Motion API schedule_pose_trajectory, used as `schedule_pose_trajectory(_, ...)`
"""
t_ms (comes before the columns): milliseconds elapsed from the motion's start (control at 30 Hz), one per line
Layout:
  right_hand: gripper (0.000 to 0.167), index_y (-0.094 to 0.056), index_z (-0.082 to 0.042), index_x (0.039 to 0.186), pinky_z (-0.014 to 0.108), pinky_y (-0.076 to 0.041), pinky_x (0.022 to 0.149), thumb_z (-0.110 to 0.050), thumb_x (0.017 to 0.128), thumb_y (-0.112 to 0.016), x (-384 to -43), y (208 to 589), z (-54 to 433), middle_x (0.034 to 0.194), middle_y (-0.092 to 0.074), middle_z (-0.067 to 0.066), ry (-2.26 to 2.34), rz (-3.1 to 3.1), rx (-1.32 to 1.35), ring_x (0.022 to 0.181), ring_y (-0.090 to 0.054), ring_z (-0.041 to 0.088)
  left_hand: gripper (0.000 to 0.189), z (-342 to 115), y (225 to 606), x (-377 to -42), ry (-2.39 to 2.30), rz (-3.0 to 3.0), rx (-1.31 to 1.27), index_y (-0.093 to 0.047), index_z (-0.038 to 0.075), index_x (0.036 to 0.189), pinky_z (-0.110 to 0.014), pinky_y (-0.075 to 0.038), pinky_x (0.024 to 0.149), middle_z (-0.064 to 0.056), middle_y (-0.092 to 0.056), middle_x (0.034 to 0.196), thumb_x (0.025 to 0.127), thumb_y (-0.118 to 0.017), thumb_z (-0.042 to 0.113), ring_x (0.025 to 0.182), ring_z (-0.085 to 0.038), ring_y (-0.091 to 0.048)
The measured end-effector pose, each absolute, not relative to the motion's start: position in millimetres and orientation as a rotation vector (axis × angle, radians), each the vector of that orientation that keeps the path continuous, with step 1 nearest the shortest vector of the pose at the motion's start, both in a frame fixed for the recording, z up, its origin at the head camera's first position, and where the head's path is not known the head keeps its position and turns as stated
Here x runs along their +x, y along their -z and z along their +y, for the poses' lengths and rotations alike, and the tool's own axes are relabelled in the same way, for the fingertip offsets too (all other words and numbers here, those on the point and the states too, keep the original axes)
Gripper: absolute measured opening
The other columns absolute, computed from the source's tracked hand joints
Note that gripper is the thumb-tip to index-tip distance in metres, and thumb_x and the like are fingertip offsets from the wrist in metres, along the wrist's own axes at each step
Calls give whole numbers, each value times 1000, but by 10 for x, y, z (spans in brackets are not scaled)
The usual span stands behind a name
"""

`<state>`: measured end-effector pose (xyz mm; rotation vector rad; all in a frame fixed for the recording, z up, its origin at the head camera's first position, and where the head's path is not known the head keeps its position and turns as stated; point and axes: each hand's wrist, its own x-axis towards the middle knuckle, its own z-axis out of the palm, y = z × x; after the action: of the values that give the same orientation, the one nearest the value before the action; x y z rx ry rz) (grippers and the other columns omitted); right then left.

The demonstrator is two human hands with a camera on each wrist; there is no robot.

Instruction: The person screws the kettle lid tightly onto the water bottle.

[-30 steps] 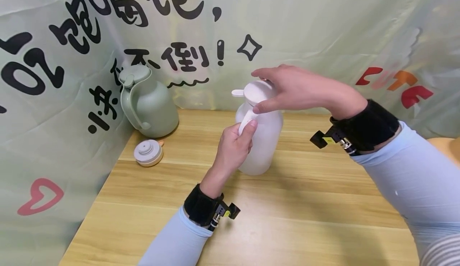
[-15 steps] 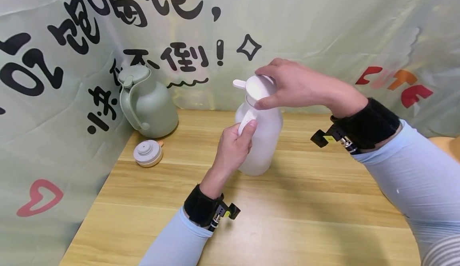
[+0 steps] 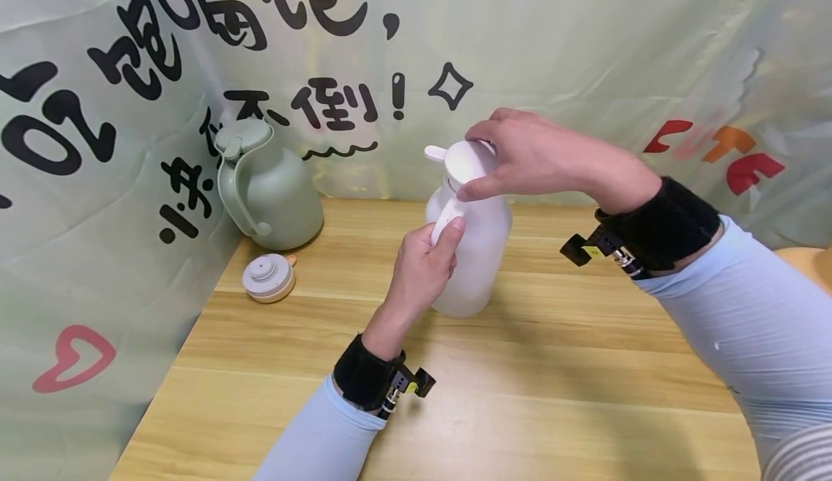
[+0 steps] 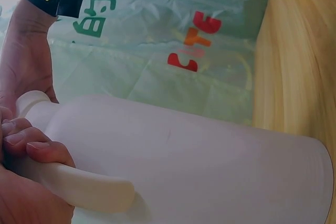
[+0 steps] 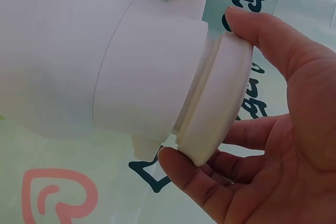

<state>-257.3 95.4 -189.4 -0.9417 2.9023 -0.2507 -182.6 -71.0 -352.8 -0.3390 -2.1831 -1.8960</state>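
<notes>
A frosted white jug (image 3: 477,250) stands upright on the wooden table. My left hand (image 3: 421,268) grips its white handle (image 4: 84,186), with the fingers curled round it in the left wrist view. Over the jug's mouth, my right hand (image 3: 536,154) holds the round white lid (image 3: 468,161) by its rim, thumb on one side and fingers on the other. The right wrist view shows the lid (image 5: 215,98) sitting slightly proud of the jug's neck (image 5: 149,66), with a narrow gap between. A small tab (image 3: 435,153) sticks out at the lid's left.
A green thermos jug (image 3: 279,192) with a handle stands at the table's back left corner. In front of it lies a grey-white round stopper (image 3: 268,276) with an orange loop. A printed cloth (image 3: 585,48) hangs behind the wooden table (image 3: 520,394).
The lid has risen slightly and turned a little in my right hand, its tab shifting right. My right fingers have closed in on the lid's rim. The left hand and jug stay put.
</notes>
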Motion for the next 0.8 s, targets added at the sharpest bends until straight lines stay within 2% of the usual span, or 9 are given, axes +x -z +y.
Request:
schedule_pose_trajectory(467, 81, -58, -6, 141, 44, -51, 91, -62, 84, -74, -2569, 1880, 912, 130, -60, 16, 181, 2905, -916, 112, -58, 30, 51, -716, 3532, -1835, 1875, -2186, -339, -52, 11, 63, -28, -35, 53, 5, -46, 51, 106, -55, 39, 52, -14, -45)
schedule_pose_trajectory(800, 102, -55, -1, 138, 44, -51, 91, -84, 79, -63, -2592, 1917, 845, 124, -60, 17, 113, 2923, -786, 108, -59, 31, 51, -721, 3535, -1830, 1891, -2174, -351, -51, 11, 64, -29, -37, 53, 4, -46, 51, 106, -55, 39, 51, -15, -45)
